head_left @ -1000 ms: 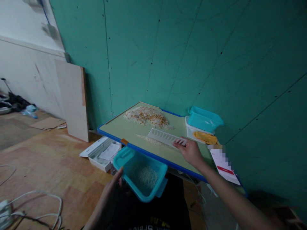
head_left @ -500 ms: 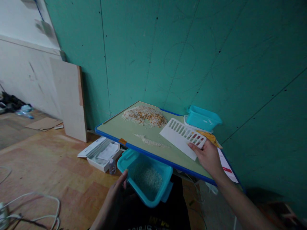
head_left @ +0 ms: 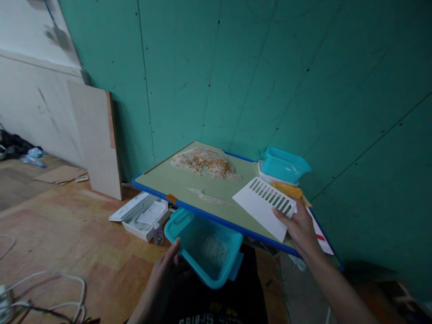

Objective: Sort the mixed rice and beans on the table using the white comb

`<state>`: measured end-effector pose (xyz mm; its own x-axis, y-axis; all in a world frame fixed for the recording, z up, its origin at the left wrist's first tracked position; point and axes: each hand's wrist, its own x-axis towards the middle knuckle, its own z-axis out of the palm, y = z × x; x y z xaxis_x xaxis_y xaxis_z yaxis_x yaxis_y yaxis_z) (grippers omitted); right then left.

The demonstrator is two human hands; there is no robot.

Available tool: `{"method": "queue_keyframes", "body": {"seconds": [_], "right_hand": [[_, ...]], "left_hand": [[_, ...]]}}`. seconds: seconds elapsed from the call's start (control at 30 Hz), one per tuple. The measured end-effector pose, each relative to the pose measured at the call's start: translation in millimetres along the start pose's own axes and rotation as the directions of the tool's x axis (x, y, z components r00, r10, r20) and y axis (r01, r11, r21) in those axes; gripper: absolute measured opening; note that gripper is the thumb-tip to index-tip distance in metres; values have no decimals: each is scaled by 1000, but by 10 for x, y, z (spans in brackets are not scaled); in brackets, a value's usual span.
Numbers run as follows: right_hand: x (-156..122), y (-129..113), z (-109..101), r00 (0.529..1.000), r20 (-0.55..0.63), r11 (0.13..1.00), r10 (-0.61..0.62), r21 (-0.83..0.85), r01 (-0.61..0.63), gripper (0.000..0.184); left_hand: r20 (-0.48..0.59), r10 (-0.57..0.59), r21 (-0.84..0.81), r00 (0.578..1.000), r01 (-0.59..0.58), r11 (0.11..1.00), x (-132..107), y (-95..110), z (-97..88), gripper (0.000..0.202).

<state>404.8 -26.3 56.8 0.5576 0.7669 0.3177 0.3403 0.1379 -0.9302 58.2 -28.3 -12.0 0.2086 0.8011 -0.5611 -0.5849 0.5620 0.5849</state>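
My right hand (head_left: 299, 228) grips a white slotted plastic board (head_left: 261, 204) by its right end and holds it tilted above the near right part of the green table (head_left: 165, 177). My left hand (head_left: 165, 274) holds a teal plastic box (head_left: 202, 245) just below the table's blue front edge; white grains lie in its bottom. A heap of mixed white and yellow grains (head_left: 202, 162) lies at the far side of the table. A thin line of white grains (head_left: 209, 198) lies nearer the front edge.
A second teal box (head_left: 284, 164) stands on a white container (head_left: 261, 173) at the table's far right, with a yellow item (head_left: 285, 190) beside it. A paper with red print (head_left: 320, 238) lies under my right hand. White boxes (head_left: 141, 213) and cables (head_left: 43, 292) are on the wooden floor.
My right hand lifted the white slotted board off the table and drew it toward the near right. The left hand kept the teal box under the table edge.
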Motion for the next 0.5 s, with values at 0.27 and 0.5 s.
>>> {"method": "queue_keyframes", "body": {"seconds": [0.27, 0.5], "right_hand": [[-19, -110, 199, 988, 143, 998, 50, 31, -55, 65], [-127, -282, 364, 944, 301, 983, 132, 82, -164, 66]], "left_hand": [[-52, -5, 41, 999, 8, 999, 182, -76, -113, 56], [-85, -28, -8, 996, 27, 1000, 195, -52, -109, 57]]}}
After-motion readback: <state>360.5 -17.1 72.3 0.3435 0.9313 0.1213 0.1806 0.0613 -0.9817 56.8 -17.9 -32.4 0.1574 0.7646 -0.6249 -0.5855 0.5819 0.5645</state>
